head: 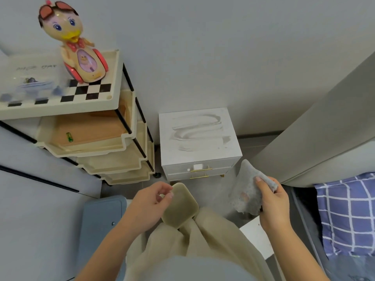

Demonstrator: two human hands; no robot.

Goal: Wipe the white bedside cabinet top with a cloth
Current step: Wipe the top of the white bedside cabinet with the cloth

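The white bedside cabinet (197,159) stands low against the wall, between a shelf cart and the bed. Its top (168,142) carries curved greyish smear marks across a dusty surface. A crumpled grey cloth (246,191) hangs from my right hand (273,201), which is shut on it just off the cabinet's front right corner, above the floor. My left hand (151,203) hovers in front of the cabinet, below its drawers, with fingers loosely curled and nothing in them.
A cream tiered shelf cart (113,142) stands left of the cabinet, with a duck toy (81,51) on its checkered top. The bed's grey side (316,142) and a blue checked pillow (349,216) lie to the right. My beige trousers and slipper (182,207) are below.
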